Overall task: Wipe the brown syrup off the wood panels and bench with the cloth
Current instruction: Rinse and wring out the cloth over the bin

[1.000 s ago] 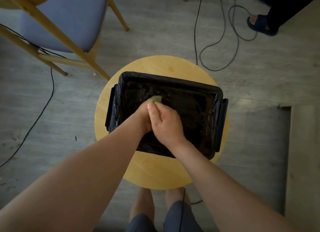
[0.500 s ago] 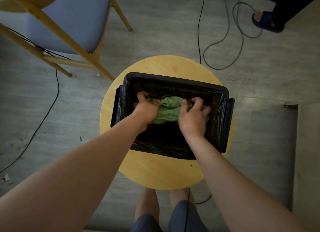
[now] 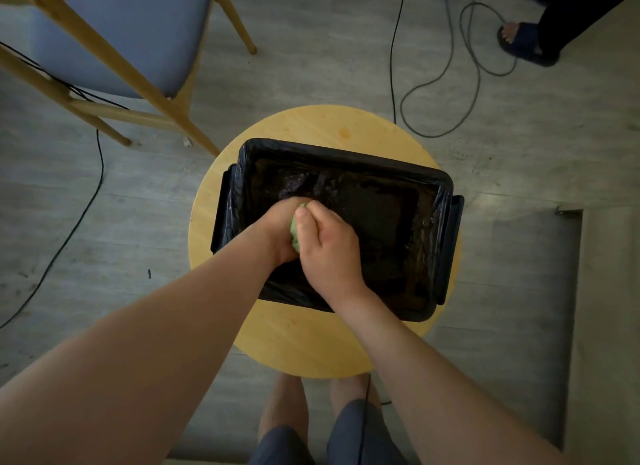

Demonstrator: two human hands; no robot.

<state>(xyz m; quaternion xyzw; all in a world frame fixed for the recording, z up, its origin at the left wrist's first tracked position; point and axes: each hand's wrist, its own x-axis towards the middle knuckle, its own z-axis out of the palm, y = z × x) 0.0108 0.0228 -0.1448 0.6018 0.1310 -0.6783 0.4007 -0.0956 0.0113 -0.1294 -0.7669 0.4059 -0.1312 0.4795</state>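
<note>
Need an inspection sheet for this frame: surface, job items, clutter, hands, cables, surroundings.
Surface: round wooden stool top with a small orange-brown spot near its far edge; a black-lined bin stands on it.
Job's things: green cloth bunched between both hands over the bin; wood panels: nothing seen.
Clutter: small white scrap on the floor by a chair leg.
Grippers: left hand and right hand both grip the cloth.
Cables: grey cable looped on the floor beyond the stool; black cable on the floor at left.
Surroundings: wooden chair with a blue-grey seat; another person's sandalled foot.
</note>
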